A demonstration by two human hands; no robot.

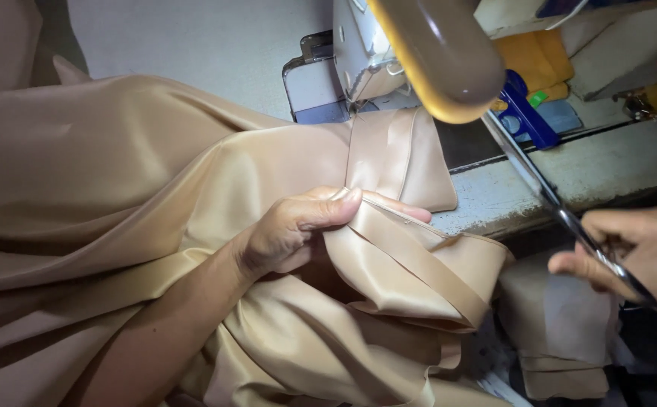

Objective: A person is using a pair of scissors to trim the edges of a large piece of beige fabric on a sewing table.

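Note:
A large piece of shiny tan fabric (117, 173) covers the left and middle of the view and runs up under the sewing machine (362, 53). My left hand (298, 226) pinches a folded seam edge of that fabric between thumb and fingers, just in front of the machine. My right hand (637, 256) is at the right edge, closed around the handles of a pair of long metal scissors (539, 188). The scissor blades point up and left toward the machine, apart from the fabric.
A rounded brown and yellow part of the machine (441, 53) hangs close to the camera. The worn grey table edge (569, 181) runs right. Blue and yellow items (532, 83) lie behind it. Folded tan pieces (562, 332) are stacked below the table at lower right.

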